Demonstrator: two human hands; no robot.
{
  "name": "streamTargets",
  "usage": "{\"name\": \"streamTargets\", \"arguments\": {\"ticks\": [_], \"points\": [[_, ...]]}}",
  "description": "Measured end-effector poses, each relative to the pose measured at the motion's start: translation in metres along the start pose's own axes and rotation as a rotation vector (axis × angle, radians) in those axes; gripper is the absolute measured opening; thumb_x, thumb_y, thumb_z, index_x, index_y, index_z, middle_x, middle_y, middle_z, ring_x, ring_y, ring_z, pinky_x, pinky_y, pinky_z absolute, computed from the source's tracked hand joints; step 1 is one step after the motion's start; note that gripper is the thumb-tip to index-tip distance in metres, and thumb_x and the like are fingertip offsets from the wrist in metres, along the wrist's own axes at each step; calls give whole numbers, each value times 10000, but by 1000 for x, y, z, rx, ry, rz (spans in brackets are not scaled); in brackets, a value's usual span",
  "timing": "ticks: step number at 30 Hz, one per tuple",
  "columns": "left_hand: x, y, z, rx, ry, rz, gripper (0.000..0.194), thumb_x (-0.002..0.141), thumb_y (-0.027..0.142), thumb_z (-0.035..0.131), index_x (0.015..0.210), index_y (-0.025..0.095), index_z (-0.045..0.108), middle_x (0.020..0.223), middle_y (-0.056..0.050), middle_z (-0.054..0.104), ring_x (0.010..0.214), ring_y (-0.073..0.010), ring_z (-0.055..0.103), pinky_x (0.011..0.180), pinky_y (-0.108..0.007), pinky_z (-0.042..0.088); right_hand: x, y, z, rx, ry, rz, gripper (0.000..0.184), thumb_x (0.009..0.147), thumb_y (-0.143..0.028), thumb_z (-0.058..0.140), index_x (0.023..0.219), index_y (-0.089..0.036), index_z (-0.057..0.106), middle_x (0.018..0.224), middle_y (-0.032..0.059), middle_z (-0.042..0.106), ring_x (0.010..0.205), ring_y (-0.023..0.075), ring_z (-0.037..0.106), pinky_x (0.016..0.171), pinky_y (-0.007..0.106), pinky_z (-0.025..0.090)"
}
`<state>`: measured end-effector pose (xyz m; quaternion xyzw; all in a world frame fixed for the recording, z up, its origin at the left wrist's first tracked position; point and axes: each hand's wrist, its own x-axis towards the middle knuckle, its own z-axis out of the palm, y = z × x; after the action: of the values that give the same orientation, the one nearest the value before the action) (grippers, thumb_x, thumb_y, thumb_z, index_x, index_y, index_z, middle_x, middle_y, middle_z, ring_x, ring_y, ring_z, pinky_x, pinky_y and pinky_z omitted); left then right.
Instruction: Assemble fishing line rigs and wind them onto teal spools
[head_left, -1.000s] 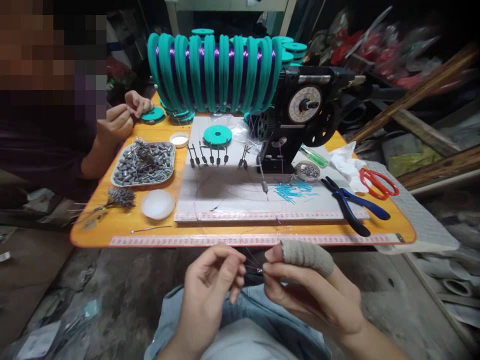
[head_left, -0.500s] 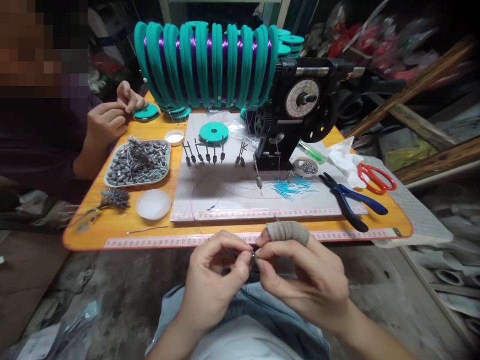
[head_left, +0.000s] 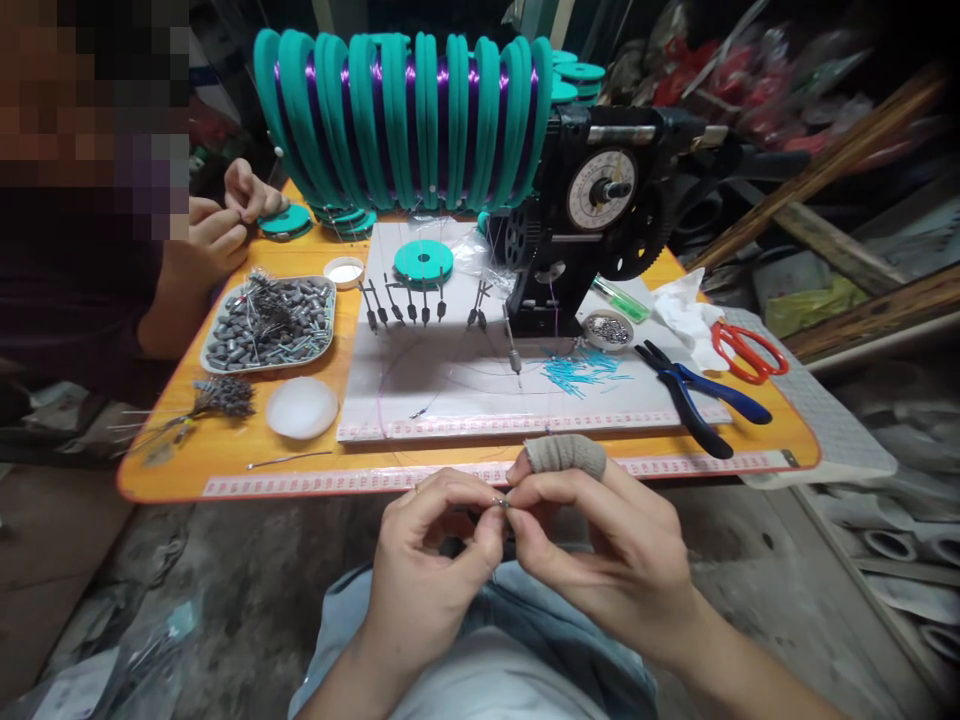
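left hand (head_left: 442, 560) and right hand (head_left: 611, 545): fingertips pinched on tiny metal fitting (head_left: 501, 503) between them, just off front edge of table (head_left: 217, 455); detail too small to tell. fitting apparently unfinished. beyond, on white board (head_left: 480, 408): cyan strips (head_left: 581, 372), loose, seemingly unused. behind: dark sinkers (head_left: 425, 315) hanging under teal spools (head_left: 426, 120), likely done. near table's left edge: tray (head_left: 266, 369), many grey sinkers (head_left: 232, 345) unhung. near right front corner: pliers (head_left: 671, 376), idle.

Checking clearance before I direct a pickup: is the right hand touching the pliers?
Apart. The head view shows orange tabletop between the right hand and the blue-and-black pliers.
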<state>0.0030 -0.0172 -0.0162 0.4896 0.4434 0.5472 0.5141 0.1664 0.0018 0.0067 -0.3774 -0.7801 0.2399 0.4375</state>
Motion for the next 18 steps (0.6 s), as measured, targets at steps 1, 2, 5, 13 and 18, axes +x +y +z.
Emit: {"name": "streamTargets", "arguments": {"ticks": [1,2,5,13,18], "points": [[0,0,0,15,0,11,69,857,163,670,850,214,717,818,-24,703,748,-124,652,644,-161,540,0,0,0,0,-5,2,191,825,-76,680,976,-183,631,939,42,650,813,134,649,657,214,556],[0,-1,-1,27,-3,23,70,858,163,669,852,214,717,821,-26,706,759,-126,657,659,-164,545,0,-1,0,0,-9,5,187,829,-77,677,976,-183,630,935,38,647,797,125,641,654,207,552],[0,-2,-2,45,-8,39,81,864,159,666,866,218,721,845,-31,716,757,-127,666,628,-157,546,1,-2,-1,2,-22,20,181,833,-71,668,971,-181,625,896,14,621,715,82,596,633,170,533],[0,-6,-6,53,39,125,152,846,114,689,896,233,769,864,-20,747,539,-91,653,527,-159,581,1,-2,-2,8,-81,42,176,848,-64,638,970,-188,610,816,-7,578,647,75,555,574,164,503],[2,-3,-5,0,49,87,150,827,113,710,854,243,780,791,-4,748,583,-113,683,551,-161,599,0,-3,-2,-21,-63,24,175,845,-68,643,970,-186,610,824,1,588,651,84,566,583,176,517]]}}
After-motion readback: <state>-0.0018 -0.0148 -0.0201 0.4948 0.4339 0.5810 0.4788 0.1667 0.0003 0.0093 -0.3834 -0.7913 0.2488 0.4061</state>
